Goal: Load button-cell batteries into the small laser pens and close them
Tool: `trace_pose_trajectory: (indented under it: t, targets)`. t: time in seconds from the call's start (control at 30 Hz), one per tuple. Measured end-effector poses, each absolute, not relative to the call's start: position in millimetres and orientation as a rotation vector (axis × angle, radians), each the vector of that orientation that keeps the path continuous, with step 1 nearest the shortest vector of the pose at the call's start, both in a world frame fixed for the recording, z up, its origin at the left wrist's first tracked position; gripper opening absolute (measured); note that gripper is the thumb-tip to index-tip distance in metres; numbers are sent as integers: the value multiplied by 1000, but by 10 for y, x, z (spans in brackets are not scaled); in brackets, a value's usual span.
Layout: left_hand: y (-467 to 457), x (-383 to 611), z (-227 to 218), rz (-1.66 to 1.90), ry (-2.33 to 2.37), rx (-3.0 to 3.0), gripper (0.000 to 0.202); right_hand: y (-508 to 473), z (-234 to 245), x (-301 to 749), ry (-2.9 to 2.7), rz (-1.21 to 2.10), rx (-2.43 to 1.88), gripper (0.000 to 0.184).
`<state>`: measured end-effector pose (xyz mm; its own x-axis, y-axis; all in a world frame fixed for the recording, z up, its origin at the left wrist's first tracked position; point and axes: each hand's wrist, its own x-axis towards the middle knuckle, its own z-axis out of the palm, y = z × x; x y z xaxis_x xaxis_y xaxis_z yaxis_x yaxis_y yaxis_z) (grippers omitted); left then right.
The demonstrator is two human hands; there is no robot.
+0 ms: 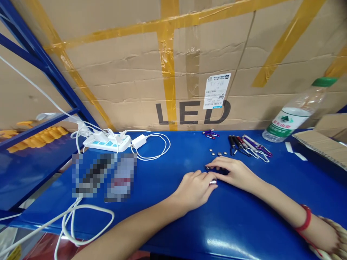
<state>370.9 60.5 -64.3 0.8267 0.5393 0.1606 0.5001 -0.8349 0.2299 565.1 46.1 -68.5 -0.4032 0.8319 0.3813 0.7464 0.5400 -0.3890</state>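
Observation:
My left hand (pixel 196 189) pinches a small silver cylinder (pixel 213 182) between thumb and fingers; its exact kind is too small to make out. Just to the right, my right hand (pixel 235 172) curls its fingers round a slim black tube (pixel 222 170), much of it hidden by the hand. The fingers of both hands nearly meet above the blue table (pixel 173 213). Beyond them lie several small round silver button cells (pixel 219 154). Several slim pen-like torches (pixel 248 145) in black, red, silver and purple, some with carabiner clips, lie behind my right hand.
Small purple metal pieces (pixel 210 133) lie near the big cardboard box (pixel 130 79) at the back. A water bottle (pixel 295 113) stands right, beside a cardboard flap (pixel 322 144). On the left are a white power strip (pixel 108 143), looping cables (pixel 89 207) and two blurred-out items.

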Motion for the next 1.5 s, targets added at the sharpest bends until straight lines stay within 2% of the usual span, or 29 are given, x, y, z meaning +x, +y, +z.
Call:
trace_pose_trajectory:
  t: [0.43, 0.6, 1.1, 1.5]
  targets:
    - [606, 3702, -692, 382, 802, 2868, 25, 394, -592, 5610, -2327, 231, -1262, 20]
    - [624, 3708, -689, 455, 769, 2874, 23, 355, -502, 5628, -2284, 307, -1405, 35]
    - [712, 3698, -710, 806, 773, 2787, 16, 329, -528, 5676, -2375, 270, -1414, 28]
    - [682, 3707, -691, 841, 725, 2776, 16, 321, -494, 5613, -2378, 292, -1424, 31]
